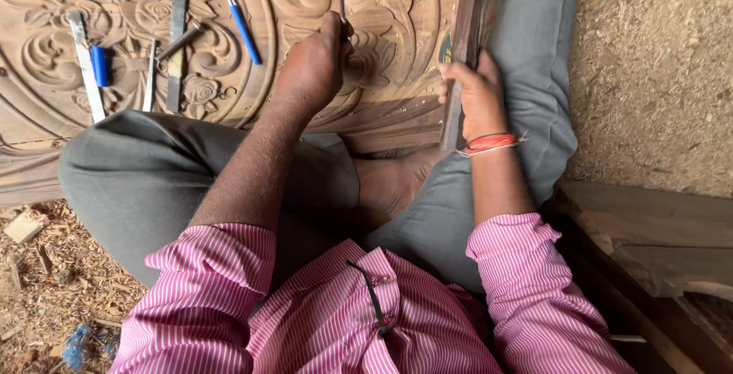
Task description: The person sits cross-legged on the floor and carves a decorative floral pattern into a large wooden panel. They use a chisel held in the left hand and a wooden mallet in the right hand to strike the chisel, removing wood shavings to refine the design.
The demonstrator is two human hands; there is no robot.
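Note:
I sit on a large wooden panel (397, 106) carved with flowers and scrolls. My left hand (313, 64) is closed around a thin metal chisel (343, 6), its tip set on the carved leaf pattern. My right hand (477, 95) grips a long dark wooden stick (462, 38) held upright over the panel's right side. A red thread band (491, 142) circles my right wrist. My legs in grey trousers (153, 175) are folded across the panel, one bare foot (389, 183) between them.
Several chisels (177, 38), a blue-handled tool (243, 29) and a flat metal blade (85, 64) lie on the carving at upper left. Sawdust ground (657, 68) lies to the right, wood chips (46, 267) at lower left, and a timber piece (657, 244) at lower right.

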